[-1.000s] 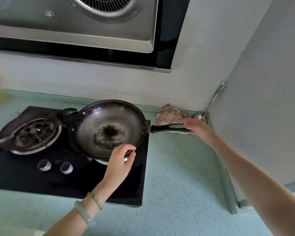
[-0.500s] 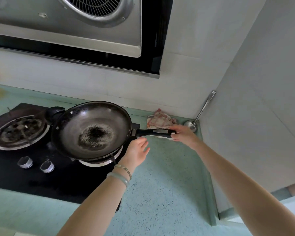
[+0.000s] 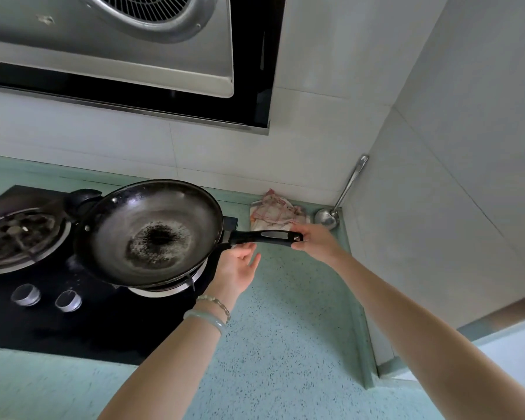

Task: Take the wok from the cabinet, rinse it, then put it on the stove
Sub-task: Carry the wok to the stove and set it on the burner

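Stove [image 3: 73, 328] | wok [image 3: 152, 234] on burner [image 3: 170, 291] | right hand [image 3: 315, 242] grip pinching handle [image 3: 264, 237] | left hand [image 3: 237, 271] grip spread, rim [image 3: 164, 182] released

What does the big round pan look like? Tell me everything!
The round dark metal wok is wide and shallow, shiny grey inside with a black scorched patch in the middle, and empty. It sits slightly tilted over the silver burner ring of the black glass stove. Its long black handle points right; the right hand pinches its end, and the open left hand is just below its base.
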